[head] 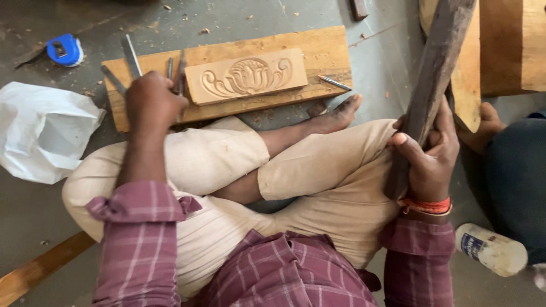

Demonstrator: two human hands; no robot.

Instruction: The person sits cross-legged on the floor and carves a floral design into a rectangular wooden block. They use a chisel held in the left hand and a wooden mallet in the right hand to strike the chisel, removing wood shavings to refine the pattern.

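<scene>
Right hand point(430, 158) clamped tight around a long dark wooden mallet point(432, 79), held upright over the right knee. Left hand point(152, 101) curled, fingers closed over thin metal chisels point(132, 57) lying on the plank point(324, 51); exact grip hidden. Carved floral panel point(245, 75) sits just right of the left hand, blue tape measure point(65, 50) well to its left.

Grey concrete floor point(239, 17), dusty, wood chips scattered; daylight.

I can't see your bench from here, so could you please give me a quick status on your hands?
Left hand on the chisels beside the carved panel. Right hand gripping the dark wooden mallet, raised. Nothing between hands and panel.
</scene>
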